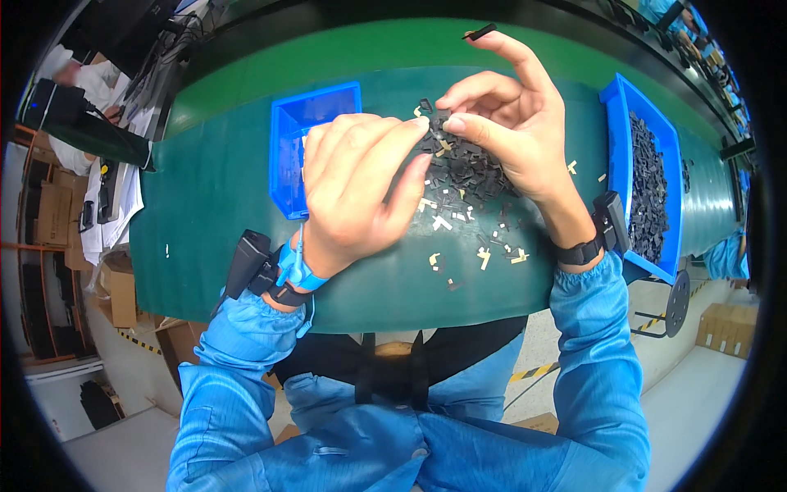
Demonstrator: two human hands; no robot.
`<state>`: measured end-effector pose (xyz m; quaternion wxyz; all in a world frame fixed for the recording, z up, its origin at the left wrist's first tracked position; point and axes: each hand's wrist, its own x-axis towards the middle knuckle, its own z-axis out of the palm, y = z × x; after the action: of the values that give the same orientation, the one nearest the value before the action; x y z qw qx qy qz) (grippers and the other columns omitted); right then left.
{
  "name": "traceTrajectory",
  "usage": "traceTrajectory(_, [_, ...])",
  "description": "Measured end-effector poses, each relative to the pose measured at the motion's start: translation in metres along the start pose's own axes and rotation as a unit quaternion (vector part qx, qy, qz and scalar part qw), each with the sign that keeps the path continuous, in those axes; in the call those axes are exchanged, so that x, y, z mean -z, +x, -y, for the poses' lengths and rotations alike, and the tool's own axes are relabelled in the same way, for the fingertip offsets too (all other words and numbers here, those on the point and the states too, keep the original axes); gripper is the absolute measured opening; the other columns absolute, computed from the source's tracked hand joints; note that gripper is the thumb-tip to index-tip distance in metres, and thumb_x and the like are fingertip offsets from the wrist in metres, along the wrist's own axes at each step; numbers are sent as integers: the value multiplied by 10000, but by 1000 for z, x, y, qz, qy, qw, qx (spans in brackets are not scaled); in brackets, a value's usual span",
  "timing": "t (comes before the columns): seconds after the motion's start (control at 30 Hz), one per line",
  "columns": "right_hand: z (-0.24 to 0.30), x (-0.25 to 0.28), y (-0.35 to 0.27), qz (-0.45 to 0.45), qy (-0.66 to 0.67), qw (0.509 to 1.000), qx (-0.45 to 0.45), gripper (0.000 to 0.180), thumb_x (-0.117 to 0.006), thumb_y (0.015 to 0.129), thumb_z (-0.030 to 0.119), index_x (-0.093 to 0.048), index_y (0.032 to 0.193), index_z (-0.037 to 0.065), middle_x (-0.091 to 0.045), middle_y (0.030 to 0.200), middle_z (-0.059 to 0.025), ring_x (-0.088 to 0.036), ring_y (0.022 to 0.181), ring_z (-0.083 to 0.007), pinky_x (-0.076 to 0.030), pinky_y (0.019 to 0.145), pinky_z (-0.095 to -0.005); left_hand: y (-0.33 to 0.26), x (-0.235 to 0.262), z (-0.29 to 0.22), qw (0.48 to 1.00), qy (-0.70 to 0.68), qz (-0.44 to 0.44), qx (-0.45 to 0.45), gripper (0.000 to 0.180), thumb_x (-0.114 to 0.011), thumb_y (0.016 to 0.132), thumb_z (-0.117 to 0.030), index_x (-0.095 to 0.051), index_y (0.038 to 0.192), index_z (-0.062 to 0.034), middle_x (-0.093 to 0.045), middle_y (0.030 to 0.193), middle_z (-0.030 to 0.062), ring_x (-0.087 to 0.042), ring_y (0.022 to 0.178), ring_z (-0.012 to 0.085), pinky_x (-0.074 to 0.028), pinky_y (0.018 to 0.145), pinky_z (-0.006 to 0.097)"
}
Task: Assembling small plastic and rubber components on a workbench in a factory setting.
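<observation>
My left hand [352, 180] and my right hand [525, 135] meet over a heap of small black plastic parts [471, 170] on the green mat. Between their fingertips is one small black plastic part [440, 119], pinched from both sides; its exact shape is partly hidden. The right index finger stretches up and away, with a thin black strip [480, 32] at its tip. Pale yellow and white scraps [443, 222] lie scattered at the near side of the heap. Behind my left hand stands a blue bin [287, 156], its contents partly covered by the hand.
At the right, a long blue bin [620, 164] holds many black parts [648, 189]. The green mat [221, 246] covers the bench. Papers and dark devices [105, 193] sit on the left, near another person in white [86, 90]. A round stool [677, 303] stands lower right.
</observation>
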<state>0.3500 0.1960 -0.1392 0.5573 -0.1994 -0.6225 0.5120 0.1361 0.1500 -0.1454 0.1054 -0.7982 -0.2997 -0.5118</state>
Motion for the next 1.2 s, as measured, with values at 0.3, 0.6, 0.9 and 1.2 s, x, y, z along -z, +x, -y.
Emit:
traceTrajectory(0.3, [-2, -12, -4, 17, -111, 987, 113, 725, -806, 846, -83, -461, 1481, -19, -777, 1020, -159, -762, 994, -199, -607, 863, -297, -3, -9, 1, 996, -42, -80, 14, 323, -823, 751, 51, -743, 1064, 23, -733, 944, 144, -698, 801, 295, -503, 687, 361])
traceTrajectory(0.6, [-2, -19, -8, 16, -35, 996, 75, 763, -815, 833, -95, -444, 1495, -15, -758, 1035, -154, -738, 961, -172, -591, 842, -276, -9, -14, 2, 988, -83, -116, 60, 238, -794, 797, 111, -735, 1015, 33, -741, 909, 164, -731, 830, 316, -561, 733, 365])
traceTrajectory(0.9, [-4, -20, -10, 14, -43, 996, 77, 793, -814, 828, -104, -421, 1511, -11, -741, 1037, -153, -716, 919, -154, -574, 809, -254, -7, -6, 0, 991, -75, -67, 89, 263, -745, 893, 121, -672, 1139, 64, -757, 999, 188, -744, 927, 258, -577, 806, 331])
traceTrajectory(1.2, [-4, -19, -9, 42, -120, 986, 107, 833, -807, 835, -103, -356, 1533, -51, -708, 1062, -178, -711, 981, -195, -597, 830, -289, -10, -10, -4, 951, -222, -54, 208, 241, -720, 966, 42, -690, 1205, 63, -742, 1018, 111, -711, 898, 133, -540, 723, 226])
